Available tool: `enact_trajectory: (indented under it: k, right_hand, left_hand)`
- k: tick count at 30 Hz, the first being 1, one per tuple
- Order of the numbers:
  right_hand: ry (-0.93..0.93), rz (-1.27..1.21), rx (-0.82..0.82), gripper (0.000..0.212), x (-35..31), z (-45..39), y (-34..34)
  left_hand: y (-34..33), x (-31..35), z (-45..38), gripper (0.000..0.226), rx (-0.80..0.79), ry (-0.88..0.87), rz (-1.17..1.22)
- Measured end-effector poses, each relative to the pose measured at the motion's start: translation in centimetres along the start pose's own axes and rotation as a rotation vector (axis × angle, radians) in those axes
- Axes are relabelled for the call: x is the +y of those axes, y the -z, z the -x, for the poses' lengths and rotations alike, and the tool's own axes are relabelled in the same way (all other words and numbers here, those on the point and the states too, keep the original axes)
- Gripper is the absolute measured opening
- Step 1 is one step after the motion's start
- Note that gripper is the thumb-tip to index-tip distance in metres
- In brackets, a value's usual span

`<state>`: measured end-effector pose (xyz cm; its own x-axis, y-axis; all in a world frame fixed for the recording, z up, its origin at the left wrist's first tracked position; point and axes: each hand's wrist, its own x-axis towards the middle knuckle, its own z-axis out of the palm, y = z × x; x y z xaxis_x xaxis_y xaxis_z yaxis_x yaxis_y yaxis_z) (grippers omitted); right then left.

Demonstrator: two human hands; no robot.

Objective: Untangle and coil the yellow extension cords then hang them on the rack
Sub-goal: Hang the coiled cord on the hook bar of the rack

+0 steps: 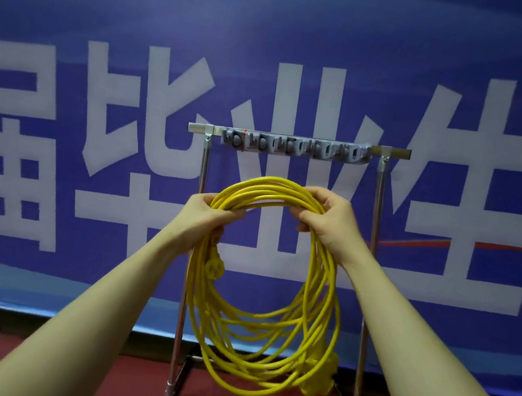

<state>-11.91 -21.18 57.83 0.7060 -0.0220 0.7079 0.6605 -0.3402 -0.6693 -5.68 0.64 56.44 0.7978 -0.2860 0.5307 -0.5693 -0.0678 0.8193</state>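
Note:
A coiled yellow extension cord (261,335) hangs as a large loop between both hands. My left hand (208,218) grips the top of the coil on its left side. My right hand (327,215) grips the top on its right side. One yellow plug (215,267) dangles below my left hand, and another plug end (320,380) hangs at the coil's lower right. Behind the coil stands the metal rack (204,168), whose top bar carries a grey strip of hooks (295,147). The coil's top sits below that strip.
A blue banner with large white characters (103,123) fills the wall behind the rack. The rack's feet (173,387) stand on a dark red floor (53,359).

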Motion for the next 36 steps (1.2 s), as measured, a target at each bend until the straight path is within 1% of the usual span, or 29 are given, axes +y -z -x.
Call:
enact_trajectory:
  k: [3,7,11,13,17,20,26,29,33,36]
  right_hand:
    - [0.024,0.031,-0.007,0.024,1.7,-2.4,-0.6]
    - [0.066,0.064,0.009,0.026,5.3,-6.2,-1.5]
    - [0.122,0.139,0.012,0.024,8.6,-11.2,-2.2]
    - [0.146,0.146,0.017,0.025,9.1,-14.1,-2.2]
    - [0.136,0.184,0.007,0.030,7.7,-20.0,-1.7]
    - [0.089,0.193,-0.027,0.032,5.9,-24.2,-0.8]
    - [-0.051,0.193,-0.138,0.033,2.9,-31.3,0.9]
    - [-0.153,0.220,-0.233,0.036,3.0,-34.1,1.0]
    - [-0.275,0.159,-0.320,0.038,4.0,-35.9,0.9]
    - [-0.343,0.132,-0.335,0.042,4.7,-36.6,0.9]
  left_hand:
    - [1.2,-0.4,-3.0,0.015,0.018,-0.033,-0.052]
    - [2.8,-2.6,-7.9,0.019,-0.032,-0.072,-0.201]
    - [4.1,-5.1,-13.0,0.014,0.059,-0.113,-0.199]
    - [5.0,-5.3,-15.6,0.013,0.101,-0.146,-0.183]
    - [6.9,-3.4,-20.3,0.015,0.119,-0.182,-0.192]
    - [8.2,-1.1,-23.9,0.012,0.105,-0.152,-0.180]
    - [10.3,2.8,-30.4,0.016,0.081,-0.046,-0.206]
    - [11.5,3.1,-32.9,0.020,0.053,0.050,-0.225]
    - [12.0,2.2,-34.8,0.021,-0.042,0.132,-0.239]
    - [11.9,1.8,-35.6,0.018,-0.063,0.226,-0.144]
